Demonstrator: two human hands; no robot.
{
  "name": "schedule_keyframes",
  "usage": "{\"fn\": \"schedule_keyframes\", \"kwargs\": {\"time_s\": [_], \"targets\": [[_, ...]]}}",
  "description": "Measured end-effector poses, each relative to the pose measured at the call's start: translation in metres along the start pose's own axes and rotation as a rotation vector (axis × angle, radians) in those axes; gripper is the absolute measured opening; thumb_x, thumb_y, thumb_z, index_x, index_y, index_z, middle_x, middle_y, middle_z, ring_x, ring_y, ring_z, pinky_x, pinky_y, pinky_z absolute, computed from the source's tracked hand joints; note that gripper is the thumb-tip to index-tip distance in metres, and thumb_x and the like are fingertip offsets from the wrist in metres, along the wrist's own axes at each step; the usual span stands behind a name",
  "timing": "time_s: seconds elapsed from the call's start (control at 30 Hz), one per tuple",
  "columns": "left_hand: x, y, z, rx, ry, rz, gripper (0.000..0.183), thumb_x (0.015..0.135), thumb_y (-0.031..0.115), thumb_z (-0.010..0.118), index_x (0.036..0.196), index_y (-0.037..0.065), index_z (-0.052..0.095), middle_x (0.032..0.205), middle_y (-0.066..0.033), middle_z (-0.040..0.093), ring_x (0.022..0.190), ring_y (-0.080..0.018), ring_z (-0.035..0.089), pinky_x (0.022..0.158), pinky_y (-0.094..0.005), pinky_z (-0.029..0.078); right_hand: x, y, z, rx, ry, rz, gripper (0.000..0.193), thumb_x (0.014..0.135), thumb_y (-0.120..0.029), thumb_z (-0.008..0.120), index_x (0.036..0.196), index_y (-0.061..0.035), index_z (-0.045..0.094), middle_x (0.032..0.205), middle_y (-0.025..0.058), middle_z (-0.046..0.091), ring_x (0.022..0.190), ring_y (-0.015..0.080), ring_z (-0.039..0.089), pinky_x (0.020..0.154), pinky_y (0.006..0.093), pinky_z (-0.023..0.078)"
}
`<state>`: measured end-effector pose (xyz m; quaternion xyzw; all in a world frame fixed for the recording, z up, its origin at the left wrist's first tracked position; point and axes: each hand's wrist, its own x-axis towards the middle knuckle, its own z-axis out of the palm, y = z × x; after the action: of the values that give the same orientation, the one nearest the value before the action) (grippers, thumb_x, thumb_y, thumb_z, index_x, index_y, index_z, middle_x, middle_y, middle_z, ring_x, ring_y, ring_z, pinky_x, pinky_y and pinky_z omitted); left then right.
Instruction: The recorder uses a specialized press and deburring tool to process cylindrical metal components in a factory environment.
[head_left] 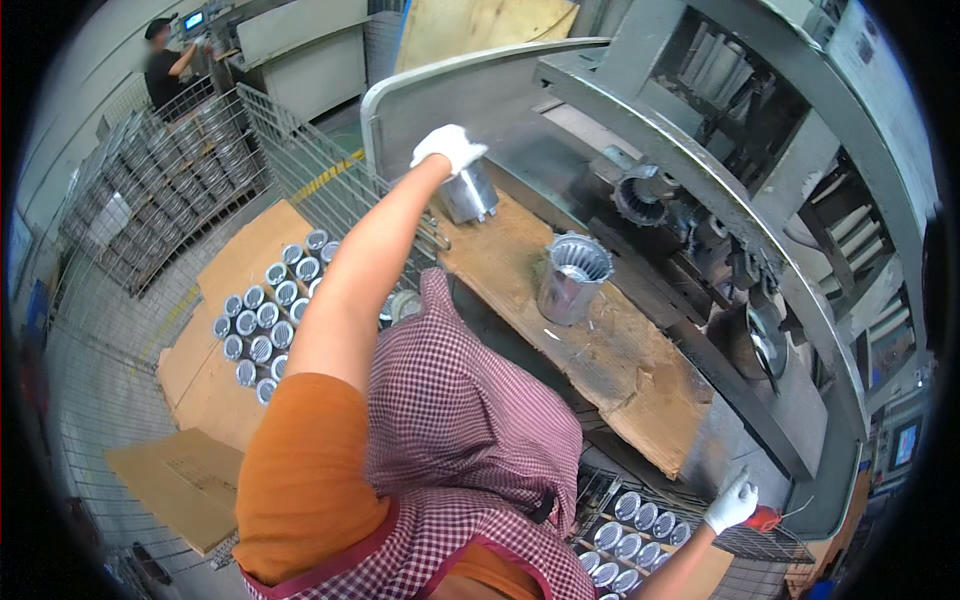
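Note:
My left hand (447, 150), in a white glove, is closed over the upper end of a shiny metal cylinder (470, 196) with small prongs at its lower rim. The cylinder is at the far left end of a worn wooden board (620, 400); whether it touches the board I cannot tell. A second metal cylinder (568, 298), ribbed inside its open top, stands upright mid-board. Down at the right, my gloved right hand (733, 503) is beside a metal plate (730, 440), its fingers partly extended and nothing visible in them. A red object (763, 518) lies close to it.
A large machine frame (700, 190) rises behind the board, with a ribbed round fitting (640, 195). Cylinders stand in rows on cardboard (225, 400) at left, and others fill a wire basket (785, 545) at lower right. A person (165, 70) stands beyond wire cages (165, 180).

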<state>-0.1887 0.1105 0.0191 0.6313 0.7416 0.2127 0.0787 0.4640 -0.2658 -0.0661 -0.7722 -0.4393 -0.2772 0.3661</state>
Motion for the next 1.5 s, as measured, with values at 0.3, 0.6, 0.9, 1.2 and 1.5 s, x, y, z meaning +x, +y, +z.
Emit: {"fn": "schedule_keyframes", "kwargs": {"time_s": [0.3,0.6,0.9,1.2,1.5], "targets": [[-0.043,0.000,-0.002,0.223,0.246,0.050,0.059,0.083,0.053,0.059,0.128,0.014,0.057,0.115,-0.0155,0.066,0.103,-0.0382,0.063,0.086,-0.0521,0.048,0.004,-0.001,0.000,-0.093,-0.033,0.022,0.051,0.094,-0.036,0.061,0.072,0.0095,0.060,0.063,0.0183,0.054,0.054,0.0280,0.044,0.059,0.0427,0.039],[-0.198,-0.184,-0.027,-0.149,0.590,-0.019,0.034,0.090,0.036,0.059,0.106,0.007,0.068,0.104,-0.0166,0.066,0.099,-0.0328,0.063,0.086,-0.0393,0.049,0.026,-0.002,-0.032,-0.447,-0.469,0.011,0.064,0.093,-0.055,0.050,0.101,0.0053,0.070,0.101,0.0225,0.069,0.086,0.0362,0.065,0.077,0.0416,0.049],[-0.425,-0.383,0.154,0.135,-0.441,-1.110,0.059,0.078,0.041,0.061,0.131,0.018,0.054,0.127,-0.0137,0.060,0.115,-0.0320,0.060,0.097,-0.0446,0.046,0.020,-0.055,-0.041,-0.779,-0.555,-0.092,0.066,0.086,-0.063,0.055,0.082,0.0001,0.074,0.077,0.0151,0.071,0.068,0.0325,0.067,0.064,0.0442,0.052],[-0.430,-0.372,0.199,0.122,-0.426,-1.173,0.110,0.061,0.046,0.084,0.150,0.030,0.021,0.144,-0.0246,0.036,0.127,-0.0385,0.048,0.100,-0.0474,0.046,0.026,-0.026,-0.030,-0.806,-0.594,-0.192,0.064,0.081,-0.051,0.063,0.074,0.0128,0.062,0.072,0.0299,0.061,0.068,0.0441,0.062,0.064,0.0525,0.048],[-0.469,-0.377,0.183,0.109,-0.255,-1.274,0.093,0.058,0.044,0.084,0.139,0.026,0.041,0.123,-0.0226,0.051,0.108,-0.0383,0.060,0.092,-0.0440,0.050,0.020,-0.012,-0.020,-0.689,-0.543,-0.036,0.039,0.078,-0.034,0.068,0.071,0.0046,0.066,0.082,0.0240,0.065,0.078,0.0394,0.061,0.074,0.0475,0.047]]}}
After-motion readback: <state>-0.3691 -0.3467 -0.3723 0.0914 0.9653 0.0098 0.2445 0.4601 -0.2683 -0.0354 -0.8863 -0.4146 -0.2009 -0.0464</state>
